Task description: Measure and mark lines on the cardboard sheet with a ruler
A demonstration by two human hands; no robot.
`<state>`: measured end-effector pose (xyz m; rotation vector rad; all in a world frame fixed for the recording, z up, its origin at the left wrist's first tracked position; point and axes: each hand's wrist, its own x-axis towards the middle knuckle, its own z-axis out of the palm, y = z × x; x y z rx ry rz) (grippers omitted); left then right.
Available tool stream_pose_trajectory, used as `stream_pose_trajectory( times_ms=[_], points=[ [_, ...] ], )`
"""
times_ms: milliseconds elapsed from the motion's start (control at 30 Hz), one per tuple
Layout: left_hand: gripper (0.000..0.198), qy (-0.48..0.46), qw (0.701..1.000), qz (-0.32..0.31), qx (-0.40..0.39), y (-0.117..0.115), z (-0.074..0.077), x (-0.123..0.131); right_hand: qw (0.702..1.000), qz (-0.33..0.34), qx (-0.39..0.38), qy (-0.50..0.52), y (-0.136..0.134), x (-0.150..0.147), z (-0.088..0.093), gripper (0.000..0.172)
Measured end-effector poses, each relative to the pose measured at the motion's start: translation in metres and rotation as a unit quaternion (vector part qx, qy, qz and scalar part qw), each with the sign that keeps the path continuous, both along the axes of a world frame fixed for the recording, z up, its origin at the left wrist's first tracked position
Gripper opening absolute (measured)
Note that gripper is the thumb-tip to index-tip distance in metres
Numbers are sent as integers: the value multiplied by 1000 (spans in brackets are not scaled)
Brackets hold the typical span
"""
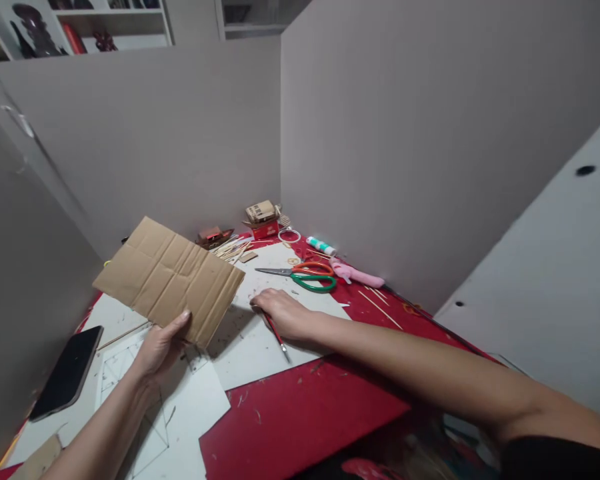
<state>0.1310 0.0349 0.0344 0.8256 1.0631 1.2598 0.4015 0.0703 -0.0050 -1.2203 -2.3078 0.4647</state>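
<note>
My left hand (157, 347) grips a creased sheet of brown cardboard (173, 273) by its lower edge, thumb on top. The sheet is raised and tilted above white paper. Low over the white paper (240, 363), my right hand (283, 313) is closed around a slim red pen-like tool (276, 331) whose silvery end points back toward me; its other end is hidden under the fingers. Just beyond that hand lie scissors (305, 273) with one orange and one green handle. Beneath my left wrist is a paper with a line drawing (153, 427).
A phone (67, 370) lies at the left. Wooden sticks (230, 250), a small red box (265, 229), a white-and-green tube (321, 246) and a pink glue gun-like object (357, 273) sit toward the back. Grey panels (405, 133) enclose the red-covered table (290, 413).
</note>
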Motion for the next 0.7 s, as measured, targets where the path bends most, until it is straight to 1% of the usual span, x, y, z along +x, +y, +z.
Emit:
stream_pose_trajectory(
  times_ms=[67, 133, 200, 233, 267, 333, 367, 433, 500, 600, 633, 700],
  points=[
    [36, 9, 1000, -12, -12, 2, -6, -1, 999, -4, 0, -48, 3, 0, -2, 33],
    [35, 17, 999, -23, -21, 2, -12, -3, 996, -13, 1, -87, 5, 6, 2, 45],
    [34, 23, 999, -30, -25, 2, -16, -3, 992, -38, 1, -121, 7, 21, 10, 53],
    [35, 24, 999, -31, -25, 2, -18, -4, 989, -57, 1, -137, 9, 32, 14, 53],
    [35, 24, 999, -30, -24, 2, -19, -3, 984, -83, -2, -155, 11, 45, 18, 48],
    [36, 21, 999, -26, -21, 2, -21, -3, 971, -138, -16, -195, 19, 71, 23, 31],
    [36, 19, 999, -24, -20, 2, -21, -2, 964, -157, -29, -215, 24, 84, 25, 28],
    [37, 13, 1000, -21, -18, 2, -23, -2, 951, -177, -59, -248, 36, 103, 24, 29],
    [38, 6, 1000, -21, -18, 2, -24, -2, 943, -180, -87, -265, 49, 115, 20, 29],
    [42, -8, 1000, -20, -15, -1, -23, -2, 949, -180, -89, -243, 64, 124, 12, 27],
    [43, -12, 1000, -20, -12, -2, -22, -2, 956, -180, -76, -221, 67, 125, 10, 26],
    [42, -19, 1000, -20, -5, -6, -19, -2, 972, -183, -21, -143, 71, 128, 6, 23]
  ],
)
